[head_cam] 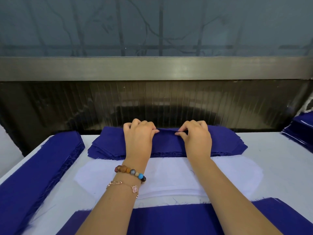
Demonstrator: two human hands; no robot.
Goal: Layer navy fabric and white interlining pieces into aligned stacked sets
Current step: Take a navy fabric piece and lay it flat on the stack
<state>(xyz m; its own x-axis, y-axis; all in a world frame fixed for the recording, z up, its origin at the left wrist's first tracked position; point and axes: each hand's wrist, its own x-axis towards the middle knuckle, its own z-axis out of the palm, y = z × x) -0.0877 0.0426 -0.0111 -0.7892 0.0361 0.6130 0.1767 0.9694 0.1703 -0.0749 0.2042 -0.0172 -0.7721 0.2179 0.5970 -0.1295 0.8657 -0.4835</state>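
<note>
Your left hand (138,133) and right hand (196,134) sit side by side on the far navy stack (228,141), and each grip is closed in a pinch on the top navy piece (166,136), thumb against fingertips, raising a small ridge of cloth between them. That stack is a thick pile of long pieces with angled ends, its near edge frayed and slightly fanned. On your left wrist there's a beaded bracelet (131,172) and a thin chain bracelet (125,185). Just nearer you, under your forearms, lies the white interlining (169,175), smooth, matte, same long shape with cut corners. Closer still, a flat navy piece (169,221) spans the near edge. Another navy stack (39,165) runs along your left, one more (299,129) at far right. All of it rests on a pale worktop (271,167), backed by a brushed metal rail (152,68) and dark ribbed panel (152,102).
</note>
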